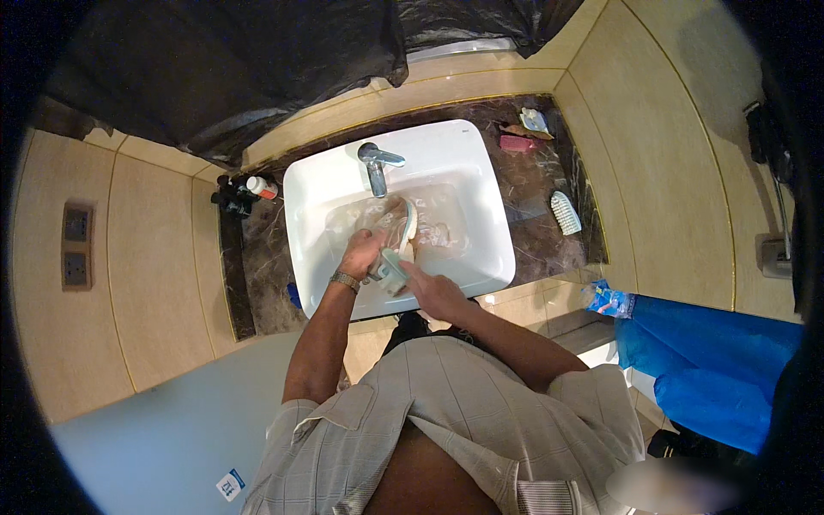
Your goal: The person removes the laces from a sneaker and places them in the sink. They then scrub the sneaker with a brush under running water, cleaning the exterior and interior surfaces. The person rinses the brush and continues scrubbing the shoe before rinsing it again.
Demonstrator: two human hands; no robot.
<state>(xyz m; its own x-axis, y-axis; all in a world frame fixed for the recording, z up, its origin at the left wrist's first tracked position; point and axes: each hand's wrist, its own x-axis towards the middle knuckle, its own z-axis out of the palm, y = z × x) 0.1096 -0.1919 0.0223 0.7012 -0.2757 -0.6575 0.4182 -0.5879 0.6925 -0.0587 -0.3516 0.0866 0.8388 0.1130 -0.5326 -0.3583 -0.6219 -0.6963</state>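
Over white sink [481, 257], L hand [362, 253] clamped on shoe [402, 225]; R hand [436, 292] grips brush [392, 266] w/ fingers together.

A white bottle [260, 186] with a red cap is lying on the dark counter, well to the left of and beyond the gripping hands, just beside black bottles [232, 200]. A pink packet [517, 143] and a pale blue-and-white packet [534, 121] are resting at the counter's far right corner, well beyond the grip. A blue printed pack [609, 300] is sitting to the right of the grip, on blue fabric. A small white-and-blue label [229, 486] is showing on the pale surface nearer than the grip, to its left.
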